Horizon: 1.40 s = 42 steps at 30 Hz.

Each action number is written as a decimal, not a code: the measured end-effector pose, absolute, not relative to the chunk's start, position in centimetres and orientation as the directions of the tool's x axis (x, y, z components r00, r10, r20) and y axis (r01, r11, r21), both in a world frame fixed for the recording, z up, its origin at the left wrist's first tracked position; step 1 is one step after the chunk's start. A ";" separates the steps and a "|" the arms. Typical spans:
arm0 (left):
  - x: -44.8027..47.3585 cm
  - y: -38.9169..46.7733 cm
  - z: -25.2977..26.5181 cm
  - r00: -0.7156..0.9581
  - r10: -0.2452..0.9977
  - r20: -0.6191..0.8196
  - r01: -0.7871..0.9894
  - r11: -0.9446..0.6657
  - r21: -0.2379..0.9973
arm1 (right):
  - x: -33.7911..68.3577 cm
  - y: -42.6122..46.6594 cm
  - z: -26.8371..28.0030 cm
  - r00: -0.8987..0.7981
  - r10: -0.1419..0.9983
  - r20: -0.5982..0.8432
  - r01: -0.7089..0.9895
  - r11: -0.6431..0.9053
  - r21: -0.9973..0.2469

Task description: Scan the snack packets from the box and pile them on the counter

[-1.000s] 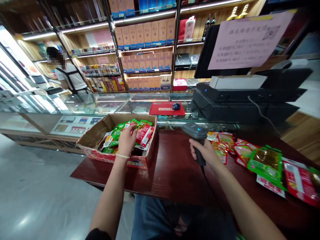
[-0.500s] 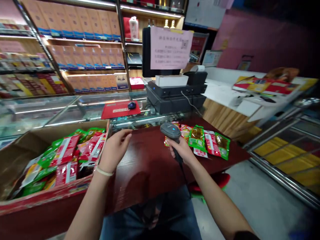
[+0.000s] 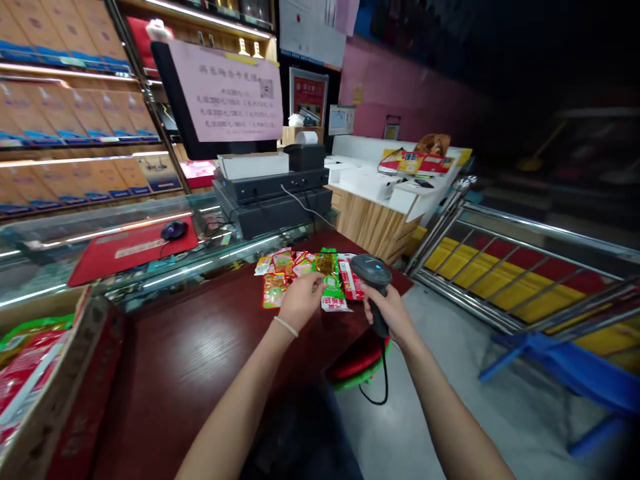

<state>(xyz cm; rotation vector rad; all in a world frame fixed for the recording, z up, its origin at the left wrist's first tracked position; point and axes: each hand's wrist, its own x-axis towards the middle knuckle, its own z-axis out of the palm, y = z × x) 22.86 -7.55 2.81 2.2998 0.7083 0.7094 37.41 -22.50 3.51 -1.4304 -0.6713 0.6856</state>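
My right hand (image 3: 387, 310) is wrapped round the handle of a dark grey barcode scanner (image 3: 371, 270) with a small blue light. Its black cable hangs down beyond the table edge. My left hand (image 3: 301, 301), with a pale band at the wrist, reaches over the snack packets. Its fingers are loosely bent, a little apart, by the left edge of a green packet (image 3: 327, 263); whether they touch it is unclear. Right of that lies a red and white packet (image 3: 347, 277), partly behind the scanner. Smaller red-edged packets (image 3: 274, 290) lie to the left.
On the dark red table (image 3: 200, 353) stands a cardboard box (image 3: 95, 373) of packets at left. Behind are a glass counter, a red mat (image 3: 135, 250) with a mouse (image 3: 174, 230), and a black cash drawer (image 3: 280, 210). A metal railing (image 3: 480, 267) and blue chair (image 3: 585, 373) stand right.
My view has turned right. My left hand has moved right, from beside the box to the packets. The scanner in my right hand has moved right, over the red and white packet.
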 end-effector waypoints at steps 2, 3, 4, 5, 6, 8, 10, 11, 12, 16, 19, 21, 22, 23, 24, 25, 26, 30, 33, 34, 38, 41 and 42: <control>26.2 -8.1 2.2 0.721 0.636 0.275 0.310 -0.651 0.693 | 38.9 -23.3 3.3 0.669 0.743 0.011 -0.027 0.039 -0.999; 27.7 -8.3 1.8 0.723 0.641 0.258 0.334 -0.651 0.682 | 39.6 -23.6 3.2 0.680 0.733 0.014 -0.029 0.046 -0.999; 29.2 -8.4 1.5 0.728 0.645 0.234 0.367 -0.655 0.660 | 40.1 -23.9 3.1 0.689 0.725 0.017 -0.030 0.053 -0.998; 30.5 -8.6 1.1 0.734 0.648 0.203 0.411 -0.662 0.627 | 40.6 -24.0 3.0 0.695 0.719 0.018 -0.032 0.056 -0.998; 31.8 -8.7 0.7 0.739 0.653 0.167 0.461 -0.670 0.582 | 41.0 -24.1 2.8 0.699 0.715 0.017 -0.035 0.058 -0.998; 33.8 -8.9 0.0 0.731 0.676 0.093 0.561 -0.673 0.482 | 41.5 -24.2 2.5 0.702 0.712 0.007 -0.048 0.057 -0.997; 35.4 -9.0 -0.6 0.693 0.720 0.039 0.648 -0.646 0.404 | 41.8 -24.1 2.1 0.702 0.712 -0.003 -0.064 0.059 -0.996; 36.0 -9.0 -0.8 0.667 0.744 0.024 0.682 -0.624 0.381 | 41.9 -24.1 1.9 0.703 0.711 -0.006 -0.071 0.062 -0.996; 36.4 -8.9 -1.0 0.648 0.762 0.010 0.706 -0.605 0.369 | 42.0 -24.0 1.7 0.705 0.709 -0.009 -0.077 0.065 -0.995; 36.8 -8.1 -1.6 0.650 0.757 -0.061 0.702 -0.567 0.431 | 42.1 -23.6 1.1 0.715 0.699 -0.021 -0.096 0.068 -0.993; 35.7 -7.0 -1.9 0.674 0.738 -0.041 0.612 -0.526 0.590 | 42.0 -23.3 1.1 0.704 0.710 -0.003 -0.095 0.089 -0.991; 34.5 -6.3 -2.0 0.678 0.735 -0.012 0.514 -0.462 0.723 | 41.7 -23.0 1.4 0.694 0.720 0.013 -0.086 0.100 -0.991; 33.7 -5.9 -2.0 0.675 0.737 -0.008 0.462 -0.414 0.784 | 41.5 -22.9 1.6 0.689 0.725 0.021 -0.078 0.103 -0.992; 32.7 -5.6 -1.9 0.671 0.741 -0.014 0.414 -0.359 0.837 | 41.2 -22.8 1.8 0.681 0.732 0.031 -0.069 0.106 -0.992; 31.7 -5.2 -1.7 0.667 0.745 -0.022 0.366 -0.302 0.880 | 40.9 -22.6 2.1 0.671 0.741 0.041 -0.059 0.108 -0.992; 30.5 -4.9 -1.5 0.666 0.746 -0.025 0.312 -0.248 0.917 | 40.5 -22.4 2.4 0.660 0.749 0.049 -0.049 0.108 -0.993; 29.2 -4.5 -1.3 0.666 0.746 -0.023 0.250 -0.194 0.949 | 40.1 -22.1 2.7 0.649 0.759 0.053 -0.040 0.104 -0.994; 22.8 -3.3 -0.4 0.639 0.769 0.024 -0.006 -0.026 1.000 | 37.7 -20.3 3.8 0.580 0.813 0.058 -0.034 0.095 -0.995; 17.5 -2.7 -0.3 0.601 0.799 0.000 -0.107 0.081 0.991 | 35.3 -18.2 4.2 0.504 0.862 0.060 -0.044 0.096 -0.994; 15.7 -2.5 -0.5 0.575 0.818 -0.018 -0.124 0.109 0.986 | 34.3 -17.3 4.3 0.476 0.878 0.057 -0.047 0.090 -0.995; 9.0 -2.0 -1.4 0.378 0.922 -0.087 -0.136 0.148 0.980 | 30.3 -13.7 3.9 0.363 0.932 0.024 -0.073 0.054 -0.996; 4.9 -1.3 -2.1 0.234 0.966 -0.108 -0.131 0.141 0.981 | 27.2 -10.9 3.5 0.254 0.967 0.021 -0.068 0.039 -0.997; 3.8 -1.0 -2.4 0.181 0.978 -0.104 -0.125 0.128 0.984 | 26.2 -9.9 3.4 0.210 0.978 0.021 -0.062 0.034 -0.998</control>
